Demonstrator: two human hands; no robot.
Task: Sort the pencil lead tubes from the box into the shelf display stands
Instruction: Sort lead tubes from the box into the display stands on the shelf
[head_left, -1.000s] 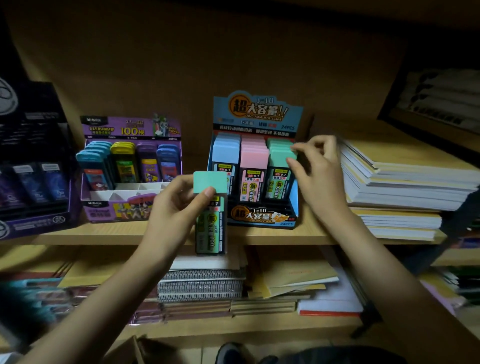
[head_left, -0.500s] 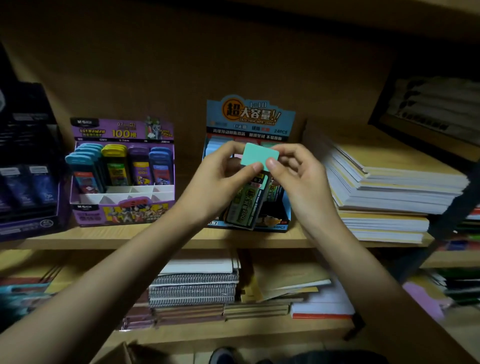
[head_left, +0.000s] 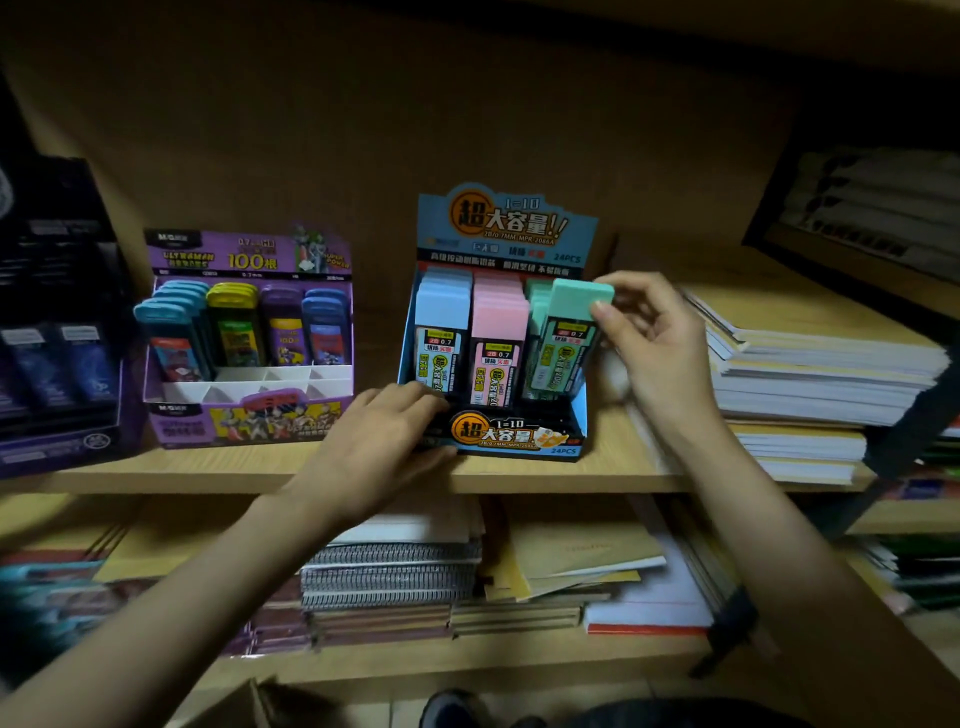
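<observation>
1 green lead tube (head_left: 563, 338), upright, clamped in my right fingers (head_left: 603, 312); green row (head_left: 535, 295) just left; left fingers (head_left: 415, 396) grip the stand (head_left: 519, 434).

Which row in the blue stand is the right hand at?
The green row, at the stand's right end: the right hand pinches its front tube, raised above the blue row and pink row.

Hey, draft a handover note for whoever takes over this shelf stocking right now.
Left hand grips the blue display stand at its front left corner.
Right hand pinches the cap of a green lead tube, tilted at the stand's right column, not yet seated.
Done: blue tubes and pink tubes look to fill their columns.
Left: seat this tube; remaining stock is out of view.
</observation>
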